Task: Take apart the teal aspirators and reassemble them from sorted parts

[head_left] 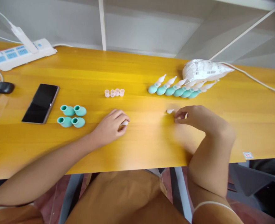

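My left hand [110, 126] rests on the yellow wooden table [137, 149], fingers curled around a small white cap [124, 123]. My right hand [198, 118] lies to the right, fingers pinched on a small pale piece, with a white tip [170, 111] lying just off its fingertips. Several teal bulbs with white nozzles [174, 88] lie in a row behind my right hand. Several small pale pink caps [114, 92] stand in a line behind my left hand. Several open teal bulbs [71, 115] sit grouped to the left.
A black phone [40, 103] lies at the left. A white power strip [20, 53] and a dark mouse [4, 87] sit at the far left. A white plastic bag [204, 71] lies behind the bulb row, with a cable [256, 81] running right.
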A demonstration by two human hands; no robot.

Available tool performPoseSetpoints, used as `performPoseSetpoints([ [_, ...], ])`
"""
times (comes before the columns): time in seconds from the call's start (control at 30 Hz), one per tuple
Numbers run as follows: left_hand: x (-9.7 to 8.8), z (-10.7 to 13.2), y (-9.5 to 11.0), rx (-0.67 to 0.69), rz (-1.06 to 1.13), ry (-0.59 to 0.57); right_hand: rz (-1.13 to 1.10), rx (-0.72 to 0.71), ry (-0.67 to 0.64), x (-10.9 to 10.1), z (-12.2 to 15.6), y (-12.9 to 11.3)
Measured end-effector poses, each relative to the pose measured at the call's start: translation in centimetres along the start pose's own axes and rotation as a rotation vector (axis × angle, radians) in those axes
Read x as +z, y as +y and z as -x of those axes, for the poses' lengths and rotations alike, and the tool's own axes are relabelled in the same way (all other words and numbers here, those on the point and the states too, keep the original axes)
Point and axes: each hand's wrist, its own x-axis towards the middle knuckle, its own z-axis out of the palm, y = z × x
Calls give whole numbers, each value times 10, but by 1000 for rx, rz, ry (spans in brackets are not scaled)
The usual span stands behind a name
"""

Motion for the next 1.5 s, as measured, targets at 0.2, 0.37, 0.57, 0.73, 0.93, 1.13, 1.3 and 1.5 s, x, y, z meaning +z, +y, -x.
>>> performPoseSetpoints([
  [0.2, -6, -1, 6, -13, 3, -2, 28, 7, 15, -1, 7, -11],
  [0.37, -27, -13, 12, -11, -169, 132, -28, -41, 103, -1, 10, -17],
  [0.57, -53, -57, 4, -97, -487, 75, -153, -251, 148, -3, 14, -25],
  [0.73, -53, -93, -11, -211, -635, -91, -152, -377, 170, 0, 15, -39],
  [0.93, -49, -107, -22, -158, -661, -139, -163, -489, 210, 2, 13, -48],
  [1.13, -46, -111, -13, -96, -507, -25, -189, -574, 296, 1, 14, -49],
  [1.3, -44, -86, 19, -108, -66, 73, -398, -718, 316, 6, 11, -64],
  [1.5, -21, -24, 33, -254, 699, 79, -631, -990, 196, 28, 11, -99],
])
